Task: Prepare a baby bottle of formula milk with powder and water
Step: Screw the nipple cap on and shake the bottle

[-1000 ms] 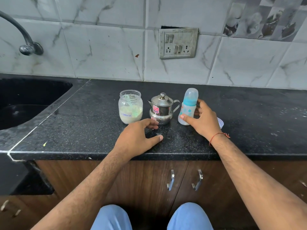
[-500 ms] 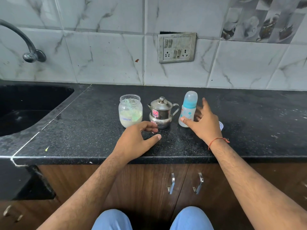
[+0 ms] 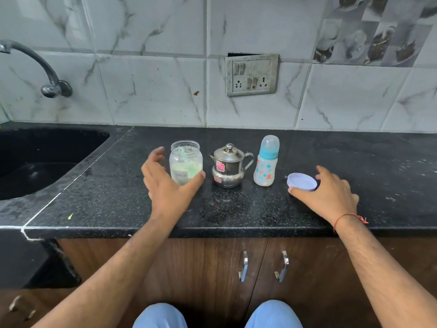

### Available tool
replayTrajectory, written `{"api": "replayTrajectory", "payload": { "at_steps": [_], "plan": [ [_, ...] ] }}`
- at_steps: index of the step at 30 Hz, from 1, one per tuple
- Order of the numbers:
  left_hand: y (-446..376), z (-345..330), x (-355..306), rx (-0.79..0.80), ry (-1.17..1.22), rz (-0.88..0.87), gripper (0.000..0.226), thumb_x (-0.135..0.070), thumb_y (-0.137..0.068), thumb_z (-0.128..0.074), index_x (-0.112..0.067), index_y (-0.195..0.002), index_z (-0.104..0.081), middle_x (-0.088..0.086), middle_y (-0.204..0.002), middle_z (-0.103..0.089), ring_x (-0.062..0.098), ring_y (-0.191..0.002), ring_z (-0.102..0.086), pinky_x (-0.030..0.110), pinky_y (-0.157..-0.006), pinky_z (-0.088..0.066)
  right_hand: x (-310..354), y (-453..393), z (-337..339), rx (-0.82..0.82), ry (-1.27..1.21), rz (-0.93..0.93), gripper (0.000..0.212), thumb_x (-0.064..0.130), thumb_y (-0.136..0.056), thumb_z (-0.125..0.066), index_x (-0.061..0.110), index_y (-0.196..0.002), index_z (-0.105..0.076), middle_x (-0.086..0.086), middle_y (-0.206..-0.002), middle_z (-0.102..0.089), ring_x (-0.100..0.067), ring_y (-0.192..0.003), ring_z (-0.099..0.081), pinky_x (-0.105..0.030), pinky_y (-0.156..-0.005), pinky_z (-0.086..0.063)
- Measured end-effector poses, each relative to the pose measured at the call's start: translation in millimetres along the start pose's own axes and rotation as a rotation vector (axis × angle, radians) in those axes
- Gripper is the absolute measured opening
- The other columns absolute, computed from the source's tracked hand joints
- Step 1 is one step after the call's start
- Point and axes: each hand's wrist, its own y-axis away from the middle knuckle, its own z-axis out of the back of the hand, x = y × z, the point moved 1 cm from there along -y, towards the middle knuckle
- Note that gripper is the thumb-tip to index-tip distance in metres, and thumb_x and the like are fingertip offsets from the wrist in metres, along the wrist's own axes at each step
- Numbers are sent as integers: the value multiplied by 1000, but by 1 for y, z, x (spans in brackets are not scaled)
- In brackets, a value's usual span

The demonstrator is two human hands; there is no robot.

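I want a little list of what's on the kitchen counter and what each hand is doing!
powder jar: open, lid off, pale powder inside, standing upright
steel kettle: lidded, between jar and bottle
baby bottle: capped, upright, untouched
jar lid: lying flat on the counter, right of the bottle
left hand: open, curled around the jar's front, grip not clearly closed
right hand: open, fingers spread at the lid's edge
sink: far left, tap above

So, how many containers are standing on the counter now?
3: the jar at the left hand, the steel pot in the middle, the bottle on its right. None seems hidden.
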Motion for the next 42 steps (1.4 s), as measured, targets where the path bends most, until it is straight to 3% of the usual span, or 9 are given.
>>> {"api": "replayTrajectory", "payload": {
  "at_steps": [3,6,9,15,20,28,34,36,42],
  "plan": [
    [-23,3,9,164,-9,97,144,-46,-68,-106,-36,-173,-8,3,-173,-23,27,-159,-34,55,-132,-33,-3,-2,-1,33,6,16,114,92,-60,-60,34,-156,-39,15,-141,-63,-28,-134,-50,-53,-98,-42],
    [-35,5,12,290,103,178,161,-57,-50,-103,-37,-174,-3,-1,-164,-46,22,-149,-53,52,-128,-42,-3,-5,-3,22,2,39,110,91,-63,-60,35,-156,-39,18,-139,-65,-27,-133,-51,-52,-95,-41],
    [-38,-2,17,329,86,149,155,-59,-52,-103,-42,-173,-7,-20,-141,-58,14,-135,-64,45,-122,-48,-4,-7,-4,23,12,51,106,90,-66,-59,36,-155,-40,17,-139,-64,-27,-132,-51,-50,-93,-41],
    [-37,-3,24,297,29,90,125,-34,-77,-104,-32,-170,-22,-7,-150,-61,17,-135,-66,47,-120,-53,6,-2,-4,-95,-7,190,90,88,-75,-54,39,-150,-45,12,-153,-52,-23,-138,-44,-52,-95,-44],
    [-34,-4,20,288,-19,69,119,-35,-79,-102,-28,-170,-26,-7,-154,-60,18,-138,-63,45,-120,-52,42,-6,-15,-25,-125,303,88,91,-75,-53,45,-150,-40,29,-141,-57,-10,-135,-46,-47,-93,-32],
    [-33,0,18,260,-35,51,116,-37,-79,-102,-31,-169,-29,-10,-153,-62,15,-139,-62,39,-118,-51,76,-4,-28,-51,-171,246,65,75,-79,-69,41,-133,-57,18,-103,-59,-16,-115,-60,-58,-111,-27],
    [-34,0,13,221,-30,3,119,-46,-78,-96,-26,-172,-26,-6,-166,-50,21,-154,-47,53,-129,-40,66,0,10,-141,-1271,7,50,33,-77,-89,10,-117,-68,-4,-108,-77,-19,-94,-75,-44,-81,-63],
    [-31,2,8,164,-83,-28,119,-61,-75,-83,-27,-174,-24,-6,-173,-40,23,-160,-37,57,-131,-34,76,11,9,100,-1219,101,43,25,-79,-91,12,-115,-71,2,-103,-80,-14,-90,-76,-32,-77,-61],
    [-13,3,-1,65,-194,-327,98,-55,-87,-70,-27,-172,-30,-4,-179,-26,21,-165,-22,52,-127,-21,93,26,21,213,-1444,86,42,21,-81,-84,5,-116,-67,-6,-110,-78,-23,-104,-75,-32,-77,-63]
  ]
}}
